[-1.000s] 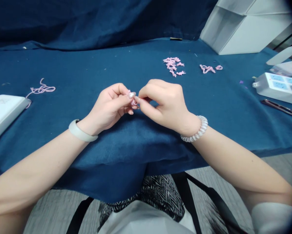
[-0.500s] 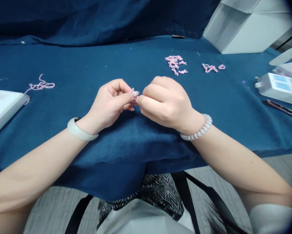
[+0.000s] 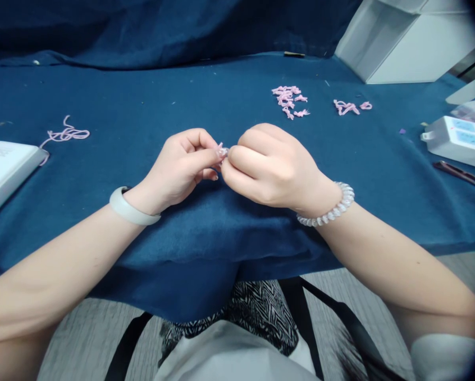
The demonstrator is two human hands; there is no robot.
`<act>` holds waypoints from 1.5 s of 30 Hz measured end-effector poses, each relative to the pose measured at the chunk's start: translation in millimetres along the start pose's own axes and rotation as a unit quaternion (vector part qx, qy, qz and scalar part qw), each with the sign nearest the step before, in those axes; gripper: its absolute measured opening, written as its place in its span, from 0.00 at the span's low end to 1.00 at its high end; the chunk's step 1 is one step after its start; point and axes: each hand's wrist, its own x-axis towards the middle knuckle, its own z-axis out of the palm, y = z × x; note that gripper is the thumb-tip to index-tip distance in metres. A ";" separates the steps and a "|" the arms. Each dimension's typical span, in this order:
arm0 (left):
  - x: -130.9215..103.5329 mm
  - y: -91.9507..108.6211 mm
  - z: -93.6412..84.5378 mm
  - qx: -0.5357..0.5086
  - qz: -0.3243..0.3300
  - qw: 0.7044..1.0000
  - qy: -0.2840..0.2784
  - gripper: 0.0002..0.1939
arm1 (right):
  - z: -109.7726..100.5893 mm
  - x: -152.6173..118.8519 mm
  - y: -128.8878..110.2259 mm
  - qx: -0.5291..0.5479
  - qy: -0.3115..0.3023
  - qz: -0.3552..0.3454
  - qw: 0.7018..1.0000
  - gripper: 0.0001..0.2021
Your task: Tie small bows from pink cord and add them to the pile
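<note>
My left hand [image 3: 185,166] pinches a small piece of pink cord [image 3: 220,150] between thumb and index finger, above the front part of the blue cloth. Against its fingertips, my right hand [image 3: 267,166] is closed with the fingers curled under, and its fingertips are hidden behind the knuckles. Whatever it grips at the cord cannot be made out. Beyond the hands lies a cluster of small knotted pink cord pieces [image 3: 285,99], with a few more pink pieces [image 3: 346,107] to the right of it.
A loose pink cord [image 3: 69,134] runs from a white box-shaped device [image 3: 9,169] at the left. A white bin [image 3: 416,47] stands at the back right. Nearer are a white case [image 3: 462,138] and a dark slim tool [image 3: 462,175] at the right edge.
The view has shifted slightly, so objects on the right sit a little farther right and higher. My right hand has turned slightly, its lower fingers closer to my left hand.
</note>
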 end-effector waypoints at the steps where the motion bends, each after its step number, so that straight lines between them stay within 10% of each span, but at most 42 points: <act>1: 0.3 -0.3 -0.3 0.001 0.002 1.000 -0.003 0.09 | -0.7 0.5 0.3 0.007 -0.007 0.004 1.000 0.25; 13: 5.5 -0.9 -3.0 -0.014 -0.007 1.000 -0.006 0.12 | 6.8 -12.5 7.7 0.087 0.074 0.040 0.993 0.17; 23: 3.3 -0.2 -5.3 0.012 -0.056 0.996 -0.069 0.13 | 3.9 -9.7 14.4 0.451 0.108 0.259 0.847 0.05; 39: 3.2 5.0 -12.8 0.083 -0.211 0.961 -0.157 0.10 | -0.5 -9.0 16.5 0.391 -0.041 0.199 0.898 0.09; 45: 4.1 6.1 -14.0 0.084 -0.237 0.953 -0.166 0.10 | -1.1 -9.1 13.3 0.432 -0.041 0.212 0.876 0.08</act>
